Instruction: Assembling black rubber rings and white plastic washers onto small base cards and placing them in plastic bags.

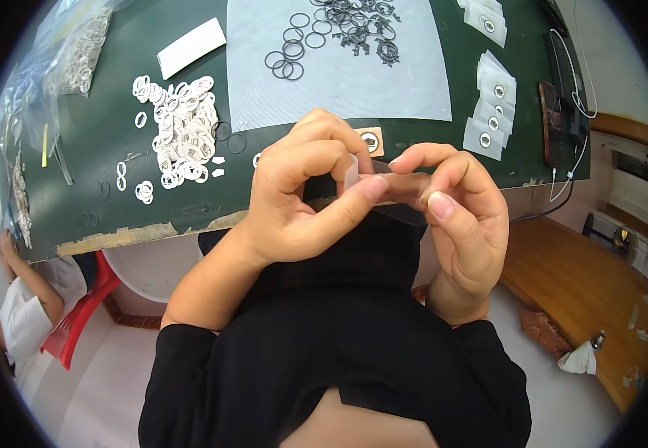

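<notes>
My left hand is closed, thumb against fingers, on a piece of clear plastic film above the table's near edge. Opposite it, my right hand has its fingertips bent together at the film's other side. The film is see-through, so its full shape is hard to make out. Just beyond my fingers lies a small tan square with a black-and-white emblem. Left of my left hand is a heap of white oval rings and small white pieces.
A translucent sheet bears black rings and dark cut shapes. White cards lie at left; small emblem packets at right. Beside them are a phone and cables. Plastic bags and another person's arm are far left.
</notes>
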{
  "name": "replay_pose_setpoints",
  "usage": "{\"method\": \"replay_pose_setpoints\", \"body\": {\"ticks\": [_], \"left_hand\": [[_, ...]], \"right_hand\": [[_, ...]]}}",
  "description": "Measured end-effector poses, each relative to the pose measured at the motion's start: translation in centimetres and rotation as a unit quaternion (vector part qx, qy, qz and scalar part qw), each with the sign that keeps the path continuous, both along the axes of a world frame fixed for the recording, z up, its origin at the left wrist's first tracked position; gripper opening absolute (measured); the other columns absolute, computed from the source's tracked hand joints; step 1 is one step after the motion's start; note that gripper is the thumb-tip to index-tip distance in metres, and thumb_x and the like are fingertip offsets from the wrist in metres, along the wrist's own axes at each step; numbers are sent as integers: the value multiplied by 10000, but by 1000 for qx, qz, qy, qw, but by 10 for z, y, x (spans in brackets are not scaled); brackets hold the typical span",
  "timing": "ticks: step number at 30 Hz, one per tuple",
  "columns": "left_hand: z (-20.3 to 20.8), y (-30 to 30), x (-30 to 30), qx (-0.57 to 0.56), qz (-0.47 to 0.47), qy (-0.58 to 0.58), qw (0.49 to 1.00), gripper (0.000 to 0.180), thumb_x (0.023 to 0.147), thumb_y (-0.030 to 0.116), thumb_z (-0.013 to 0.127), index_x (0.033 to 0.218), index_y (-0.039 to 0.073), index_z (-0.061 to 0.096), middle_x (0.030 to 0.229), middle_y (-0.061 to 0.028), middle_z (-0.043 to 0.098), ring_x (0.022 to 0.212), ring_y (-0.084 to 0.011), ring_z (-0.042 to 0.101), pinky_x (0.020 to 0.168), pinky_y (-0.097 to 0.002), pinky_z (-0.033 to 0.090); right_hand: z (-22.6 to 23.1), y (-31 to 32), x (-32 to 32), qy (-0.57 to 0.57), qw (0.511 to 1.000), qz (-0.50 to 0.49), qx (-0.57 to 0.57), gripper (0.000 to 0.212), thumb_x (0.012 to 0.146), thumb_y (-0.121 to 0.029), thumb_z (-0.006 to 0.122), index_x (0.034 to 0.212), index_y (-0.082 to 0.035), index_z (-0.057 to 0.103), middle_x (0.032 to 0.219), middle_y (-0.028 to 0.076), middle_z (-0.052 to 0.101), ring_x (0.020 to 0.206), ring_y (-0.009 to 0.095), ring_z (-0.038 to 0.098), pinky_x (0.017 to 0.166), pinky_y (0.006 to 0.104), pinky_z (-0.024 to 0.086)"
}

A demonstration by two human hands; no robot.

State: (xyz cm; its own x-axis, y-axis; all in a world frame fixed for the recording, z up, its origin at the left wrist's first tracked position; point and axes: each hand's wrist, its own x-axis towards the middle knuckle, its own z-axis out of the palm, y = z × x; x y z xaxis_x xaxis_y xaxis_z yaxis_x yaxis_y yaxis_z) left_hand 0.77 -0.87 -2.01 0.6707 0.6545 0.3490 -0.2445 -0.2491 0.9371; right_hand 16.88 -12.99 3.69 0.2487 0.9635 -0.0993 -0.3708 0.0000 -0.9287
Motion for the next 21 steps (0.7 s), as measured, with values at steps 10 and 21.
{"method": "replay_pose_setpoints", "body": {"ticks": [10,21], "left_hand": [[9,-2,8,127,128,250,951,261,869,85,753,696,16,571,752,-76,528,725,-254,485,647,-367,404],[8,5,19,162,156,305,925,296,840,87,788,690,5,547,771,-79,552,761,-248,500,665,-362,396]], "right_hand": [[-34,22,12,-244,944,-91,-203,161,913,-50,766,902,9,616,797,-5,614,702,38,603,629,194,489],[-40,39,21,-291,939,-97,-153,169,904,-39,745,849,36,603,935,66,580,568,58,575,505,210,416]]}}
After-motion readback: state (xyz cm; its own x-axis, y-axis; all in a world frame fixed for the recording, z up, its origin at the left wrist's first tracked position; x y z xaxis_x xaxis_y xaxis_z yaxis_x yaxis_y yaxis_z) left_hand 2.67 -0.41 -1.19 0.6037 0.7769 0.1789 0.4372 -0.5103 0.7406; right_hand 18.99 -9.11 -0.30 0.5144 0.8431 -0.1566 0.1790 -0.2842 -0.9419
